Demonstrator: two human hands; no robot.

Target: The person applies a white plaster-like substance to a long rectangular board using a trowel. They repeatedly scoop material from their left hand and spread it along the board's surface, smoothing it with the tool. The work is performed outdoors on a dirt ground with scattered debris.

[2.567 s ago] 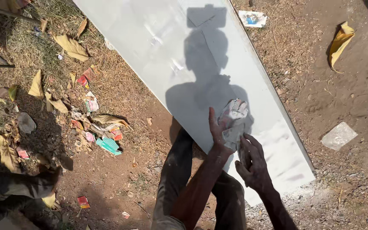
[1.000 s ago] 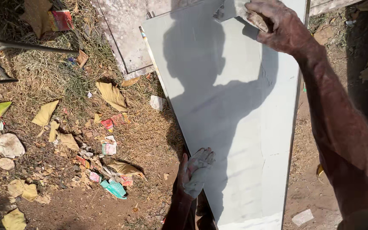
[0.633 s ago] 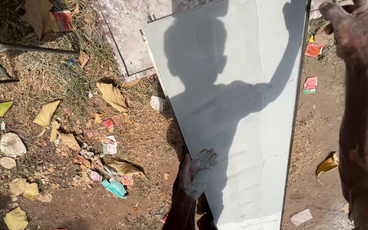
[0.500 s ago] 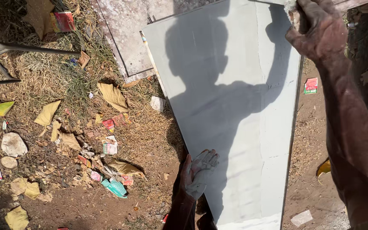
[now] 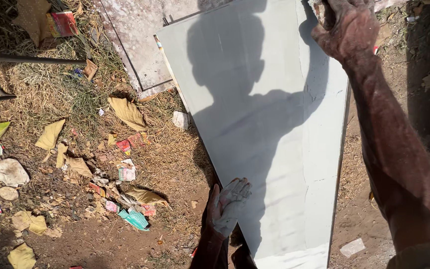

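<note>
The slab (image 5: 274, 149) lies on the ground (image 5: 125, 244), litter (image 5: 125, 174) to its left. The left hand (image 5: 228, 206) rests on its near left edge; the right hand (image 5: 344, 25) is at its far right corner (a second slab (image 5: 135, 45) lies behind).

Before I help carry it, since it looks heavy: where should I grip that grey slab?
Probably by its long edges, one hand from each side. The slab is flat, long and narrow, leaning on its lower end, so its face offers no hold. The left hand already presses the left edge low down; the right hand is at the top.
</note>
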